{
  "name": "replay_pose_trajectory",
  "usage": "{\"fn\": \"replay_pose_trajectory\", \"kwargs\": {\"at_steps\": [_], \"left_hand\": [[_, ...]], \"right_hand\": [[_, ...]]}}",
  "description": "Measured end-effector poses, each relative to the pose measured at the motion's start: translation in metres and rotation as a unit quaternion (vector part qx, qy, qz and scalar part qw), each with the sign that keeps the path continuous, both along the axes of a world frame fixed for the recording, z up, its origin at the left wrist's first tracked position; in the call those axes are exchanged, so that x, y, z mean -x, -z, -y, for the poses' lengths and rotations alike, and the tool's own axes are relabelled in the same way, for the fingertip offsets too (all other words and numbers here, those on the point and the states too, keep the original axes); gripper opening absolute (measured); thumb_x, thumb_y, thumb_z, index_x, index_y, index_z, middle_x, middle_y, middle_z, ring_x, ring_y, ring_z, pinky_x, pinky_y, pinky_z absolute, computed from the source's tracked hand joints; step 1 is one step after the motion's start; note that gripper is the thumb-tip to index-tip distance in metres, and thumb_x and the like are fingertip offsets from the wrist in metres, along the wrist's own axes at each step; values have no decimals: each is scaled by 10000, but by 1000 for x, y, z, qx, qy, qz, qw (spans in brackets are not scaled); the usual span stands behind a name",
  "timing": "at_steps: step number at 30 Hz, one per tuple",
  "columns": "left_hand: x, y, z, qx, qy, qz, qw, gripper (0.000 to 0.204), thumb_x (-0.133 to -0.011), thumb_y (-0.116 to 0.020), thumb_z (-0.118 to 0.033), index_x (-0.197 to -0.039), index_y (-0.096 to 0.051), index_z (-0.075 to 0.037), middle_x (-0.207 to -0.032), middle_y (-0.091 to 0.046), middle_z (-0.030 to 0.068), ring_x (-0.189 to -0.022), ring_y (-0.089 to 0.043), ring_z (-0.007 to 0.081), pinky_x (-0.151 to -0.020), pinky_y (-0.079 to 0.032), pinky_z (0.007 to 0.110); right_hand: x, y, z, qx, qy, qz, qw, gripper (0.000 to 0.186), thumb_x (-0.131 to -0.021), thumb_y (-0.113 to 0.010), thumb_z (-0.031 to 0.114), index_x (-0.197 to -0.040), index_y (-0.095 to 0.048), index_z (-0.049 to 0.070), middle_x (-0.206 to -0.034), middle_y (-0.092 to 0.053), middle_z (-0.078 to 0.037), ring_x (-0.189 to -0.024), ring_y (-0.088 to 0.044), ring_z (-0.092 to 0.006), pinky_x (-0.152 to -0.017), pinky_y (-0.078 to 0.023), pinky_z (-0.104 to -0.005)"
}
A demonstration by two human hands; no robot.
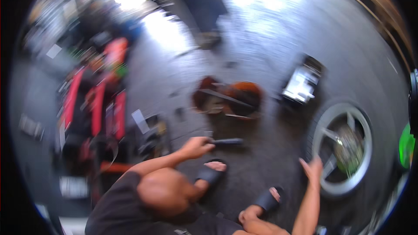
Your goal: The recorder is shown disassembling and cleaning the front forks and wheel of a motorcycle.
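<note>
My left hand (198, 147) is closed around a tool with a dark handle (228, 141), which points to the right above my left foot. Blur hides the tool's exact kind. On the right, my right hand (312, 169) reaches out with its thumb spread from the fingers and nothing visible in it. It is at the near left side of a wheel (329, 186) with a dark tyre and a pale spoked rim. Whether the fingers touch the wheel, I cannot tell.
Round brown and orange containers (244, 92) stand on the floor ahead, with things inside. Beyond the wheel lies a dark box-like object with a bright top (301, 85). Red and black tool trays (98, 109) fill the left. A dark post (196, 8) rises at the back.
</note>
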State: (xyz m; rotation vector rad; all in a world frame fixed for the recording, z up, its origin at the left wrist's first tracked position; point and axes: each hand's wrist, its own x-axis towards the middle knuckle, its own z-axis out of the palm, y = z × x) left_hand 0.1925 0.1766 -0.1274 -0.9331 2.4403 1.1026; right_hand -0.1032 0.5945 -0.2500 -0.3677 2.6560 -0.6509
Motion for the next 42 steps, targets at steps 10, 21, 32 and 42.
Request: {"fn": "replay_pose_trajectory", "kwargs": {"at_steps": [10, 21, 32, 42], "left_hand": [[-227, 17, -60, -29, -281, 8, 959, 331, -856, -587, -294, -1009, -704, -25, -980, -690, 224, -940, -662, 392, -843, -513, 458], [-249, 86, 56, 278, -475, -117, 826, 598, -794, -681, -207, -1345, -469, -109, -1212, -480, 208, -1057, -552, 419, -883, -480, 476], [-306, 71, 151, 361, -447, -33, 818, 226, -908, -538, -163, -1086, -639, -66, -1017, -608, 186, -901, -629, 405, -786, -507, 503], [-195, -51, 39, 262, -457, -336, 780, 238, -799, -617, -107, -1008, -638, 4, -917, -655, 199, -846, -646, 352, -774, -515, 399]], "right_hand": [[33, 1, -16, 5, -98, 137, 986, 721, -659, -900, 309, -1148, -610, -134, -1191, -635, -190, -1075, -588, -284, -966, -453, -382], [-60, -12, 20, 23, -78, 210, 974, 627, -654, -878, 229, -1137, -585, -40, -1044, -662, -121, -903, -633, -244, -817, -524, -388], [-183, -15, 89, -157, -75, 116, 978, 894, -604, -878, 374, -1218, -471, -132, -1196, -582, -335, -1161, -560, -430, -994, -443, -425], [-187, -118, 219, -161, -330, 164, 916, 612, -833, -676, 451, -1148, -627, -70, -1087, -670, -263, -1030, -655, -389, -871, -518, -432]]}}
